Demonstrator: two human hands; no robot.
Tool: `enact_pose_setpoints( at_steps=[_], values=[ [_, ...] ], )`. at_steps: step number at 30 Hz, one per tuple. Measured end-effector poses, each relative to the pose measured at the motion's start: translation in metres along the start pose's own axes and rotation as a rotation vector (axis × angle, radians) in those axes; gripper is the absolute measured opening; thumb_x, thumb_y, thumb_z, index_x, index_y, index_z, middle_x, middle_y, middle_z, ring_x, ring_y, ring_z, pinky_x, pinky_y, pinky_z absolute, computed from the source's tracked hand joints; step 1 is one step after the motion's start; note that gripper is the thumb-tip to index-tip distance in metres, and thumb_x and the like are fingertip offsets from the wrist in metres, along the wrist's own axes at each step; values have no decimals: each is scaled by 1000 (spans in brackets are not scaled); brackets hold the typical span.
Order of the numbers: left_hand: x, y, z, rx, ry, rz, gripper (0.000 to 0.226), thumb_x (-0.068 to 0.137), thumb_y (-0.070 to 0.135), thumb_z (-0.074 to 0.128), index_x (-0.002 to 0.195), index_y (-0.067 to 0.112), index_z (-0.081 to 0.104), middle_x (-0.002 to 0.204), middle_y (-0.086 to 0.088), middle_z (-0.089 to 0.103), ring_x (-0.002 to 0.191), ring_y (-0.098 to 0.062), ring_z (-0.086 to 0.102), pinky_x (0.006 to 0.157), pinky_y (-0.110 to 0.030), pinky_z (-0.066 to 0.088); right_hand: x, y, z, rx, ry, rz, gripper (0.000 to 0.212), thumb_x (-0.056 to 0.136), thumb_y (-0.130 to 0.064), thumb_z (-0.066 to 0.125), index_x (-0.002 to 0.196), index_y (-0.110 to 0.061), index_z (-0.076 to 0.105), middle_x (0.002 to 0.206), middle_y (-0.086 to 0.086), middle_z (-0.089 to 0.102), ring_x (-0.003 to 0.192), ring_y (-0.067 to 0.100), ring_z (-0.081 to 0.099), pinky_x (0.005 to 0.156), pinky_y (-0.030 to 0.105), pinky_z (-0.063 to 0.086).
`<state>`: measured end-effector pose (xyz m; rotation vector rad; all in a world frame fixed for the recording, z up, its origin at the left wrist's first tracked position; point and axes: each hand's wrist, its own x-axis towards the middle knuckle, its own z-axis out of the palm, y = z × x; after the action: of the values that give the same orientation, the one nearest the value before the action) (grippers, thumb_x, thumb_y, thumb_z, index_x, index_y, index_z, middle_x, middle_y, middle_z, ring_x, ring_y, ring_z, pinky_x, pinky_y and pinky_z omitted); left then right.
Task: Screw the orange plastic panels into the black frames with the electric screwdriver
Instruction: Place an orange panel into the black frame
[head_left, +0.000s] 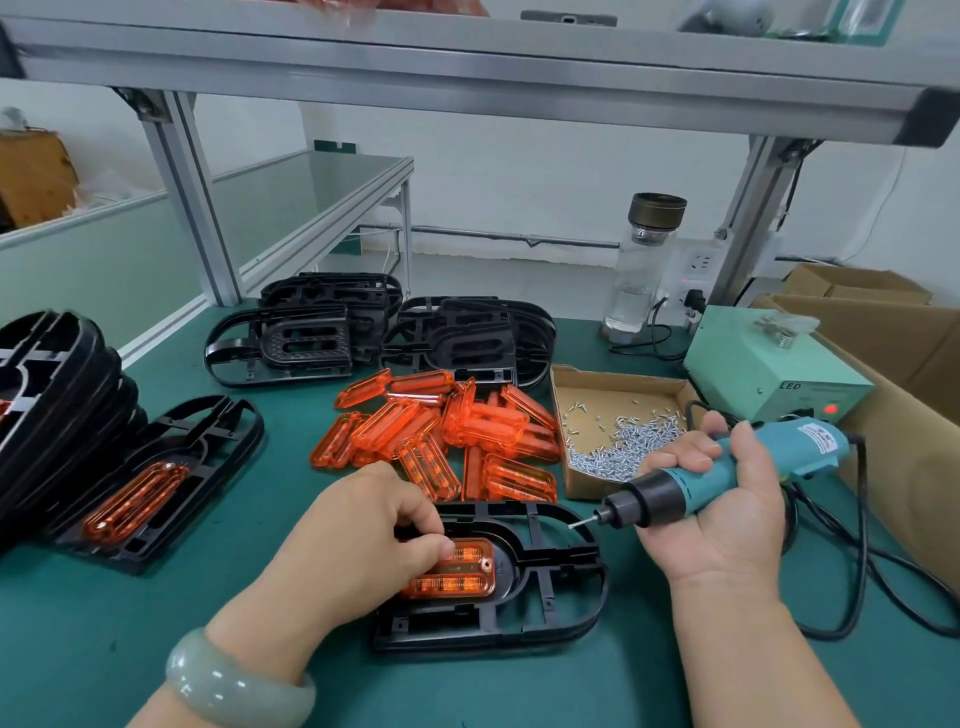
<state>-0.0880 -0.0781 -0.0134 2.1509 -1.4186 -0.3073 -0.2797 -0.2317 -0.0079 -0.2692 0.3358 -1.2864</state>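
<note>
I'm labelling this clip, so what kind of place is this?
Likely a factory assembly bench: stacks of identical black frames, a heap of orange panels, and a corded electric screwdriver.

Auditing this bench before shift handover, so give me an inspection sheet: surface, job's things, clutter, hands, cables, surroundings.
Surface: green mat, crowded.
Job's things: orange panel seated in front black frame; loose orange panels and stacked black frames behind; screws in cardboard tray.
Clutter: glass bottle at back.
Hands: left hand holds the seated panel; right hand grips electric screwdriver, bit off the frame.
Cables: black cord loops on mat, right.
Surroundings: aluminium shelf overhead; cardboard boxes right; power supply box.
</note>
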Motion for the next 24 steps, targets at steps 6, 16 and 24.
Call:
enact_pose_setpoints(
  at_steps=[6, 16, 24],
  values=[
    [-2, -3, -9, -12, -74, 79, 20, 69, 43, 79, 76, 49, 61, 82, 17, 54, 76, 8, 51, 62, -10, 37, 0, 0, 0, -6, -21, -4, 11, 80, -31, 58, 86, -22, 55, 59, -13, 44, 44, 0, 44, 51, 15, 44],
    [-5, 4, 6, 179, -136, 143, 8, 83, 39, 66, 89, 36, 71, 84, 19, 51, 81, -1, 52, 73, -17, 42, -1, 0, 1, -1, -17, -8, 13, 77, -31, 59, 85, -22, 56, 59, -12, 45, 44, 0, 45, 50, 15, 44],
    [-7, 10, 14, 49, -169, 174, 6, 83, 35, 67, 86, 39, 71, 86, 16, 54, 79, -1, 54, 72, -15, 43, -2, -2, 1, 21, -14, 2, 14, 77, -31, 60, 86, -21, 57, 58, -12, 46, 44, 1, 45, 51, 15, 45]
  ],
)
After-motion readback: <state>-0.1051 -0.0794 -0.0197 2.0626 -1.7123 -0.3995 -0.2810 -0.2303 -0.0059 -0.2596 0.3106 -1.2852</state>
